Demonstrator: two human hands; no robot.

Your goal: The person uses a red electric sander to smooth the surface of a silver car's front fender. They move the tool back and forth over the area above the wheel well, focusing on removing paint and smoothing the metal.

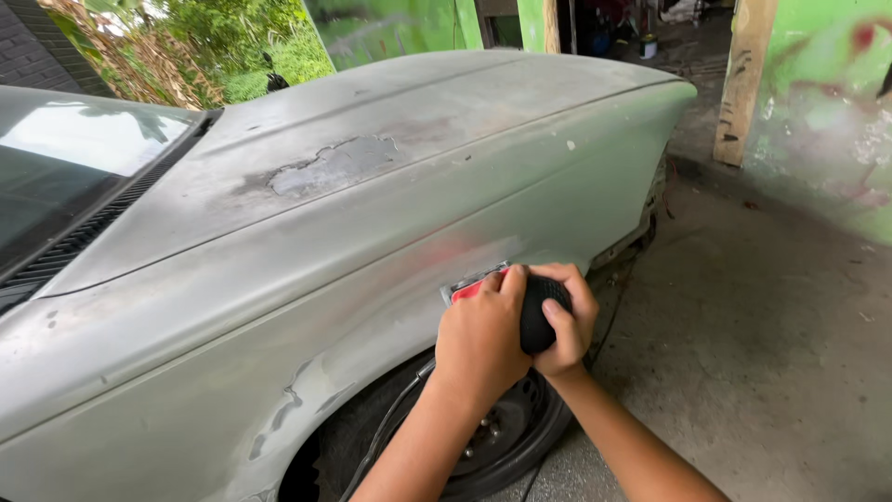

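A red and black power sander (534,311) is pressed flat against the grey, sanded front wing (307,307) of a car, just above the wheel arch. My left hand (478,339) wraps over the sander's body from the left. My right hand (567,316) grips its rounded black knob from the right. A reddish patch on the panel (446,253) shows just above the tool. A thin cable (390,428) runs down from the sander past my left forearm.
The front wheel (492,437) sits directly under my hands. The bonnet (353,139) has a bare patch, and the windscreen (65,158) is at left. Concrete floor (771,353) spreads to the right, with a wooden post (743,84) and green wall (827,112) behind.
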